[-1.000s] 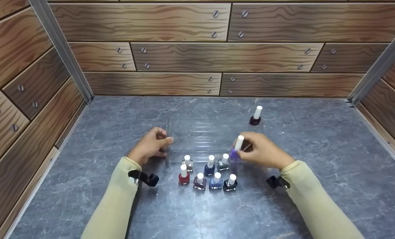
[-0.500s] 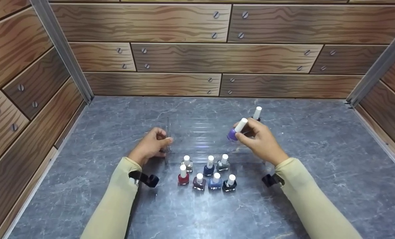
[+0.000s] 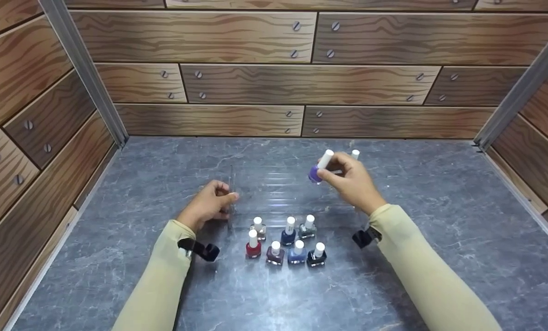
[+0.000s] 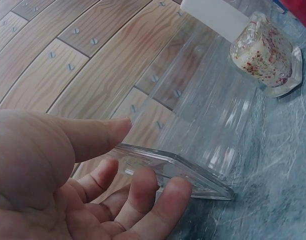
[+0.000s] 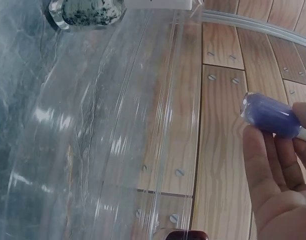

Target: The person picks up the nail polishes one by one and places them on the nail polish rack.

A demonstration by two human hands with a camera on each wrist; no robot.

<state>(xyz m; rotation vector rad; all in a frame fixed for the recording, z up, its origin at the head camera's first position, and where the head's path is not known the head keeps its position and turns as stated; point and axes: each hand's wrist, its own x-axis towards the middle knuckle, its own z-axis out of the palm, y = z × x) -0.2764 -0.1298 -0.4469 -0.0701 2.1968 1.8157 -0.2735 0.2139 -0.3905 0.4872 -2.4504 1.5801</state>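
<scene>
My right hand (image 3: 354,181) pinches a purple nail polish bottle (image 3: 316,174) with a white cap between thumb and fingers. It holds the bottle tilted, above the right part of a clear plastic stepped rack (image 3: 278,193). In the right wrist view the purple bottle (image 5: 270,116) is apart from the rack. My left hand (image 3: 207,204) holds the rack's left side panel (image 4: 178,167), thumb on one face and fingers on the other. In front of the rack stand several white-capped polish bottles, among them a red one (image 3: 253,249), a glittery clear one (image 4: 265,55) and a black one (image 3: 316,258).
Behind my right hand stands another polish bottle; its white cap (image 3: 355,154) shows, and its dark red body (image 5: 188,235) appears at the right wrist view's lower edge. A grey marbled tabletop (image 3: 154,170) lies below, with wood-patterned walls (image 3: 237,82) around it.
My right hand has lifted the purple bottle from the rack's front right, up and towards the back, then slightly left. It now partly covers the dark red bottle. My left hand stays on the rack.
</scene>
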